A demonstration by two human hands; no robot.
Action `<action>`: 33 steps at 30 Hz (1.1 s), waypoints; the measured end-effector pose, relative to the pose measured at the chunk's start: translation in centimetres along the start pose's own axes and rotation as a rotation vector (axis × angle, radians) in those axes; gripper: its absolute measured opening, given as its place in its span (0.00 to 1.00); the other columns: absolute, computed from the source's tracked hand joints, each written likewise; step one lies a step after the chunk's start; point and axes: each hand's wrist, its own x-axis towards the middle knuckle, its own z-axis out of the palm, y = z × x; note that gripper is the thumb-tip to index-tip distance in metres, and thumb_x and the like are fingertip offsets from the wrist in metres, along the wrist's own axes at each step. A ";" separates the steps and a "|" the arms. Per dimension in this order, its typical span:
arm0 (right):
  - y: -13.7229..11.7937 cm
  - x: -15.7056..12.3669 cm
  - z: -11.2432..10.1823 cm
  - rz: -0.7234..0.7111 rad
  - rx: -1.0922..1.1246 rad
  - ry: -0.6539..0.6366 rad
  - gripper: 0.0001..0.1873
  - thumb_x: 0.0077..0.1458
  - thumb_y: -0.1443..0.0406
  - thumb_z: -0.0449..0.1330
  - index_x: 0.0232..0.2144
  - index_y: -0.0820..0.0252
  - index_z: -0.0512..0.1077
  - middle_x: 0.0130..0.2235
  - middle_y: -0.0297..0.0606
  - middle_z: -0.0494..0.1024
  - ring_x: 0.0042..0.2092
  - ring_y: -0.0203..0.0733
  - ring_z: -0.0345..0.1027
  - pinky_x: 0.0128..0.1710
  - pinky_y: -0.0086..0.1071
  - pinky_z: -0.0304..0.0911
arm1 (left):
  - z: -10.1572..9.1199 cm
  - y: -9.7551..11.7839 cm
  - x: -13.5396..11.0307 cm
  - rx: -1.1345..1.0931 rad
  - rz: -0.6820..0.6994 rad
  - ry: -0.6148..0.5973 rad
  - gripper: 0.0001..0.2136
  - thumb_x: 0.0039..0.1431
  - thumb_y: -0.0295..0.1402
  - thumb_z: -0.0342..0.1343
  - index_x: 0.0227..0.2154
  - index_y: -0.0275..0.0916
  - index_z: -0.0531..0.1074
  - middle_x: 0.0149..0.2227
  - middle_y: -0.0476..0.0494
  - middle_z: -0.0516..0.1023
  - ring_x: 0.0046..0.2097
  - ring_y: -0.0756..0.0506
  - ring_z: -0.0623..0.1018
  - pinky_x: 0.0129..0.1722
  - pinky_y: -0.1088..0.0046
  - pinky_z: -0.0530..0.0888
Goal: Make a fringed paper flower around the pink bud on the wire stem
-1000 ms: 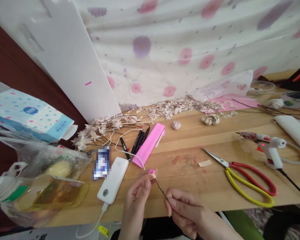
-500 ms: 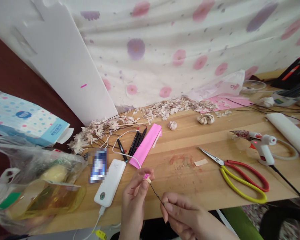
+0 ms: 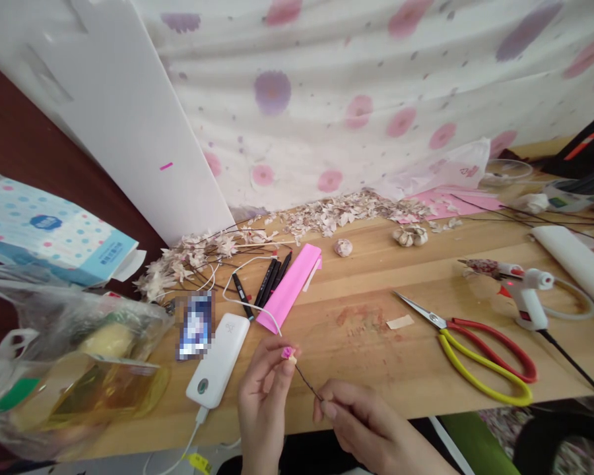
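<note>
My left hand (image 3: pixel 264 392) pinches a tiny pink flower bud (image 3: pixel 289 353) at the tip of a thin dark wire stem (image 3: pixel 307 384), over the near edge of the wooden table (image 3: pixel 376 343). My right hand (image 3: pixel 366 425) pinches the lower end of that stem, fingers closed. Both hands hold the piece just above the table edge, in front of a white power bank (image 3: pixel 219 359).
Red-and-yellow scissors (image 3: pixel 480 353) and a white glue gun (image 3: pixel 522 293) lie at the right. A pink folded paper (image 3: pixel 290 285), black pens (image 3: pixel 270 280), a phone (image 3: pixel 195 324), dried flower stems (image 3: pixel 193 260), a petal heap (image 3: pixel 346 211) and a plastic bag (image 3: pixel 69 369) sit left and behind.
Both hands with the bud and stem have drifted slightly left and toward me; the view shifted a little. The grip looks the same.
</note>
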 end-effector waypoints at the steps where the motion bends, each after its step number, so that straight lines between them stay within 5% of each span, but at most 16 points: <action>1: 0.0 0.0 0.1 -0.015 -0.057 0.027 0.29 0.66 0.39 0.50 0.30 0.56 0.64 0.26 0.28 0.59 0.29 0.35 0.53 0.28 0.29 0.51 | 0.1 0.1 -0.1 0.033 0.037 0.003 0.12 0.54 0.46 0.69 0.29 0.42 0.84 0.37 0.42 0.81 0.40 0.43 0.82 0.42 0.70 0.81; 9: -0.2 -0.2 0.4 -0.164 -0.306 0.110 0.17 0.71 0.57 0.49 0.33 0.56 0.69 0.27 0.31 0.67 0.29 0.37 0.59 0.30 0.30 0.56 | 0.9 1.6 -1.1 0.175 0.184 0.118 0.13 0.57 0.48 0.65 0.26 0.45 0.81 0.34 0.45 0.79 0.38 0.44 0.80 0.37 0.74 0.79; 18: -0.7 -0.2 0.3 -0.167 -0.343 0.104 0.17 0.71 0.56 0.46 0.33 0.56 0.67 0.29 0.35 0.71 0.29 0.39 0.60 0.30 0.31 0.58 | 1.6 1.8 -1.6 0.187 0.219 0.169 0.12 0.59 0.48 0.65 0.27 0.47 0.82 0.34 0.45 0.79 0.37 0.45 0.80 0.35 0.75 0.78; 25: -0.4 -0.1 0.5 -0.229 -0.369 0.107 0.17 0.72 0.58 0.44 0.36 0.57 0.68 0.26 0.29 0.67 0.26 0.35 0.58 0.28 0.28 0.57 | 0.2 1.1 -0.7 0.323 0.473 0.076 0.04 0.62 0.32 0.62 0.31 0.44 0.80 0.33 0.48 0.81 0.35 0.48 0.82 0.34 0.78 0.80; 33: -0.7 -0.3 0.2 -0.044 -0.279 0.063 0.25 0.71 0.48 0.42 0.30 0.53 0.66 0.26 0.34 0.72 0.29 0.41 0.68 0.34 0.32 0.65 | -0.1 1.1 -0.8 0.379 0.514 0.071 0.05 0.64 0.29 0.60 0.34 0.45 0.80 0.35 0.50 0.81 0.37 0.50 0.82 0.36 0.81 0.79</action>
